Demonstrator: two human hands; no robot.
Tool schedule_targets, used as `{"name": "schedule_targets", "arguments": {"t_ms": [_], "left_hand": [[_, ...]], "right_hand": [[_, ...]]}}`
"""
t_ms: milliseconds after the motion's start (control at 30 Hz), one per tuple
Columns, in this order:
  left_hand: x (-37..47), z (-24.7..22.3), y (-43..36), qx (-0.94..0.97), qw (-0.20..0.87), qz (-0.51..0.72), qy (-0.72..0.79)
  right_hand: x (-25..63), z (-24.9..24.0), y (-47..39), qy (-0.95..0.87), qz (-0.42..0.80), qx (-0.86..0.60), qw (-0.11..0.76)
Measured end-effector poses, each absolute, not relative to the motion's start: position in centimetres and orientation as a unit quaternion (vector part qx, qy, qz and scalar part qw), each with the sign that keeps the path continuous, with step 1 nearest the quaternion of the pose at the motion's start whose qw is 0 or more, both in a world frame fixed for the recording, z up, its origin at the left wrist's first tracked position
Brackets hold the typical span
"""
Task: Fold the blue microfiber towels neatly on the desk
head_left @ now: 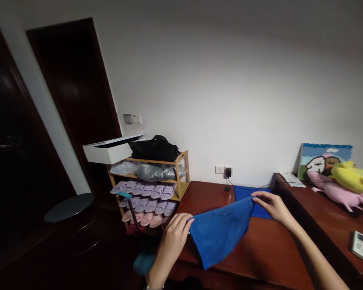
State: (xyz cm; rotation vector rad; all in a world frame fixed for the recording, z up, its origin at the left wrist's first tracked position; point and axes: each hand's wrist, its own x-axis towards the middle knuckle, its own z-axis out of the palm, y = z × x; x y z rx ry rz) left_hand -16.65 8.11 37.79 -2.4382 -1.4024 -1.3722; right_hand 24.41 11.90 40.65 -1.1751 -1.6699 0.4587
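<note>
Blue cloth (222, 229) hung in the air above the front part of the table (272, 245), its lowest corner over the table's front edge; could not tell whether it touched. Left hand (176, 235) pinched one top corner between thumb and fingers; right hand (269, 205) pinched the other, nearer the table's right side. Top edge slanted, right end higher in view.

Main risk, my judgement: a slipped corner. Each hold was only a small fingertip pinch at the very edge, so an uneven tug could free one side and drop the cloth in a bunch, perhaps off the table's front. Slant and slack could also put it down crooked, or turn the low corner under.

Second risk: a blue sheet (241, 194) lay at the back of the table, partly behind the right hand. A low sweep there could rumple it. A thin dark cord (264, 186) ran past the table's back from a black plug (228, 173) on the wall above; fabric or fingers could catch it. Small black object (227, 188) at the table's back, easily covered or nudged.

Teal-topped pole (130, 201) stood left of the table; a wide left elbow might knock it
</note>
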Motion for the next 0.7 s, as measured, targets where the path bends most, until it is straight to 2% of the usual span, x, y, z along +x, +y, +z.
{"name": "schedule_targets", "arguments": {"t_ms": [200,400,700], "left_hand": [[-15.3,38.6,7.5,-0.806,-0.004,-0.394,-0.442],[-14.8,40.0,6.3,-0.804,-0.041,-0.404,-0.434],[-13.4,40.6,6.7,-0.734,-0.223,-0.481,-0.423]], "right_hand": [[26.7,41.4,7.4,-0.693,0.177,-0.491,0.497],[27.2,41.7,3.5,-0.672,0.164,-0.474,0.544],[27.3,41.8,0.9,-0.622,0.174,-0.489,0.586]]}}
